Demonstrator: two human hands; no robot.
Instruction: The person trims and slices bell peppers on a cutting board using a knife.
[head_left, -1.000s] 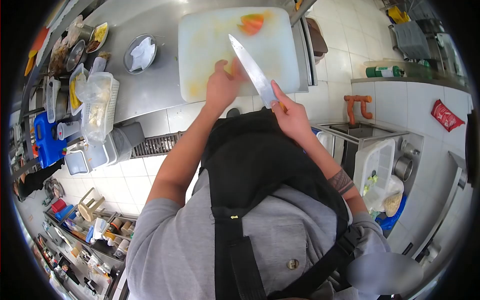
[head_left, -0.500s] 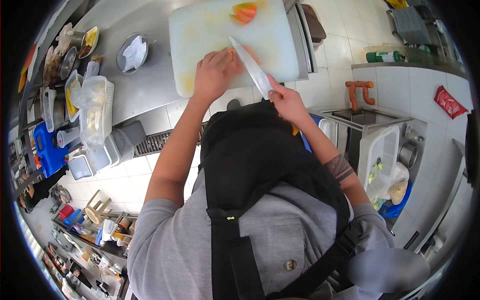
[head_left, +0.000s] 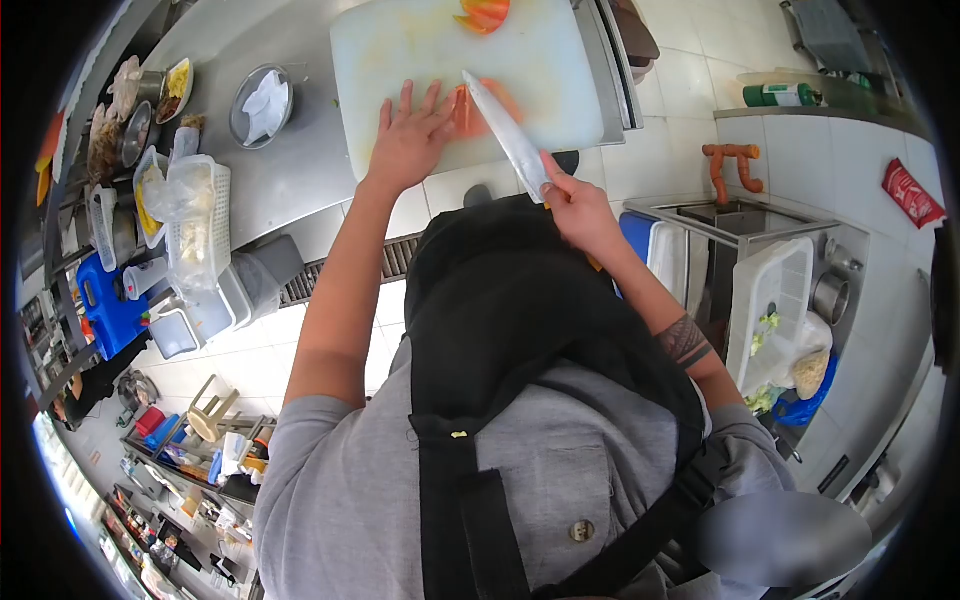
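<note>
My right hand (head_left: 578, 208) is wrapped round the handle of a kitchen knife (head_left: 508, 135), whose long blade points away from me over the white cutting board (head_left: 365, 60). Beside and partly under the blade lie flat orange-red tomato slices (head_left: 466, 116). My left hand (head_left: 412, 142) rests on the board with its fingers spread, the thumb side next to the slices; whether it touches them I cannot tell. Toward the board's far edge sit red and yellow-green tomato wedges (head_left: 484, 14).
A metal bowl (head_left: 240, 120) with white paper in it stands on the steel counter (head_left: 290, 190) left of the board. Farther left are a white basket (head_left: 220, 215) with bagged food and a blue jug (head_left: 108, 305). At the right, a clear tub (head_left: 745, 340) holds green leaf scraps.
My left hand has opened from curled fingers over the tomato to spread fingers and shifted slightly left, uncovering the slices. The knife stays in my right hand, over the slices.
</note>
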